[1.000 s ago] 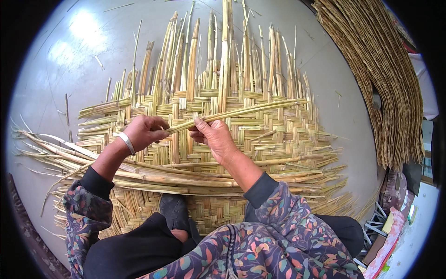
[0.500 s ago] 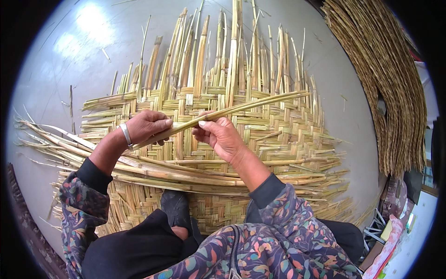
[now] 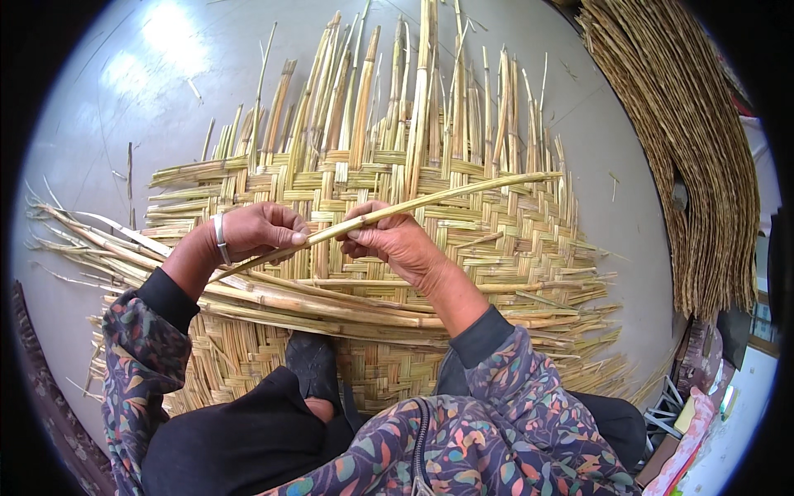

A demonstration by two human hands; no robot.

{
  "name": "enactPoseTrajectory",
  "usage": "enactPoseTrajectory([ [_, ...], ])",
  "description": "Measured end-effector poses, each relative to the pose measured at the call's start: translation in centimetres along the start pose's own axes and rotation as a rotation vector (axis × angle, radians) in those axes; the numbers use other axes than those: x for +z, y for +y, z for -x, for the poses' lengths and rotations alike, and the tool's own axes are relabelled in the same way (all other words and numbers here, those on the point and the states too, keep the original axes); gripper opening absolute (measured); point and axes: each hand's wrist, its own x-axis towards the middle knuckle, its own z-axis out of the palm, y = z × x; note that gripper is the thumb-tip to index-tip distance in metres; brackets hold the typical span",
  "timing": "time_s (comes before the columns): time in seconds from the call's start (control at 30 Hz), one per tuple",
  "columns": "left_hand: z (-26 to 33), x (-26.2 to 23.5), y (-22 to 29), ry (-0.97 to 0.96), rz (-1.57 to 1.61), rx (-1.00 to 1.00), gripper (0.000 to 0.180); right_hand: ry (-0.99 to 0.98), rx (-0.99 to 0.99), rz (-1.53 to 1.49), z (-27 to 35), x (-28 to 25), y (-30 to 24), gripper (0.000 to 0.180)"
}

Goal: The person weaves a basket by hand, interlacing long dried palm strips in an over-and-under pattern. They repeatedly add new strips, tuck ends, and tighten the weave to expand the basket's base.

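Observation:
Between my two hands a long split reed strip (image 3: pixel 459 192) slants from lower left to upper right, held above a woven reed mat (image 3: pixel 331 198). My left hand (image 3: pixel 263 230), with a silver bangle at the wrist, pinches its lower part. Closed around the strip a little farther along is my right hand (image 3: pixel 390 240). The strip's far end reaches past the right hand over the mat. Beneath my hands lies a loose bundle of long reeds (image 3: pixel 331 310) across the mat. Unwoven stake ends (image 3: pixel 364 99) fan out from the mat's far edge.
A thick brown stack of dried stalk matting (image 3: pixel 662 132) stands at the upper right. My shoe (image 3: pixel 313 364) rests on the mat near me. Stray reed bits lie on the smooth grey floor (image 3: pixel 91 149). Pink cloth (image 3: pixel 691 426) and metal legs (image 3: pixel 662 409) are at lower right.
The strip has swung to a slightly flatter slant, and its far end sits a little farther right. My left hand has shifted slightly; both hands keep their grip.

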Motion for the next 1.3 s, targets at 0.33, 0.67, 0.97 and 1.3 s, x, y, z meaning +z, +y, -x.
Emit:
enactPoseTrajectory([
  [0.33,0.2,1.2,0.4,0.305,-0.42,0.248,0.016,0.026,-0.024,-0.249,0.0,0.8,-0.1,0.023],
  [0.67,1.2,3.2,1.6,0.269,-0.187,0.065,0.019,-0.015,-0.051,-0.141,-0.3,-0.3,-0.8,0.021],
  [0.97,-0.4,1.2,-1.4,0.195,-0.228,0.064,0.025,-0.015,0.051,0.036,-0.3,-0.1,0.1,0.03],
  [1.3,-0.7,3.4,-2.1,0.402,-0.452,0.035,0.019,0.231,0.015,0.172,-1.7,1.1,2.8,0.019],
])
